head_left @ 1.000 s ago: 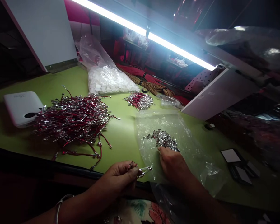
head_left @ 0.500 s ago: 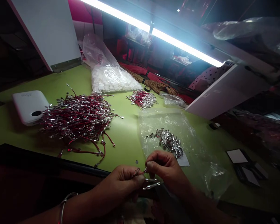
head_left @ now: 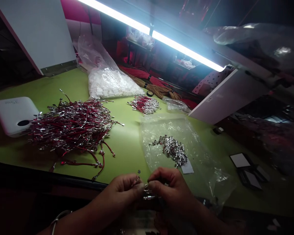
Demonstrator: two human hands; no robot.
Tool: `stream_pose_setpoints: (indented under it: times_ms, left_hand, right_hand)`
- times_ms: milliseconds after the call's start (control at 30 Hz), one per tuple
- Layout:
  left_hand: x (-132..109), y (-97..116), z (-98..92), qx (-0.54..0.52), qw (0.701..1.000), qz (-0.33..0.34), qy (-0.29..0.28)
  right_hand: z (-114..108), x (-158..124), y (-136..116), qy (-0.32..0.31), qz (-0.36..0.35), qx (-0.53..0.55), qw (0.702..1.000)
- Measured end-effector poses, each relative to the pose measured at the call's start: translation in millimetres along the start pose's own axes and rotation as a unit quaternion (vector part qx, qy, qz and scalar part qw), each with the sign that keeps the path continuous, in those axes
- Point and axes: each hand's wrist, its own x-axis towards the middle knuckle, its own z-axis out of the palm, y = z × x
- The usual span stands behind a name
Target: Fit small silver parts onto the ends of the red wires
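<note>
My left hand (head_left: pixel 127 192) is closed in a pinch, with a shiny metal wire terminal (head_left: pixel 137 179) poking up above its thumb. Almost touching it, my right hand (head_left: pixel 171 187) pinches a small shiny metal piece at its fingertips; its exact kind is hidden. Below the fingers show slim silver tubes (head_left: pixel 149 197), much like small fuses; which hand bears them I cannot tell. Beyond my right hand, a heap of similar silver tubes (head_left: pixel 175 150) lies on a clear plastic bag (head_left: pixel 201 163). To the left spreads a big pile of short red wires with metal terminals (head_left: pixel 73 124).
A smaller bundle of red wires (head_left: pixel 144 104) lies farther back, near a bag of white plastic parts (head_left: pixel 115 83). At left is a white power bank (head_left: pixel 14 112); at right, a dark case (head_left: pixel 247 169). One tiny metal ring (head_left: pixel 139 171) sits near the green table's (head_left: pixel 122 147) front edge.
My view has shifted slightly, so the table's things appear farther left. My right hand has come lower and closer to the left fingertips. The silver tubes below are more covered.
</note>
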Motion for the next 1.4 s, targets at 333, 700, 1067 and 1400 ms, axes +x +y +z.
stream_pose_setpoints:
  times_ms: [333,700,1067,1400]
  left_hand:
    - [-1,-2,-9.1,-0.108,0.994,-0.003,-0.005]
    - [-2,5,0.7,-0.003,1.000,-0.019,0.008]
    - [-6,4,0.4,0.033,0.997,-0.009,-0.066]
    - [-7,-6,7.1,-0.024,0.997,-0.009,-0.070]
  right_hand:
    - [-87,-2,26,0.020,-0.218,-0.686,0.694]
    - [-62,16,20,0.119,-0.229,-0.380,0.888]
    - [5,18,-9,-0.002,0.008,0.158,0.987]
    - [6,4,-9,0.031,-0.077,-0.046,0.996]
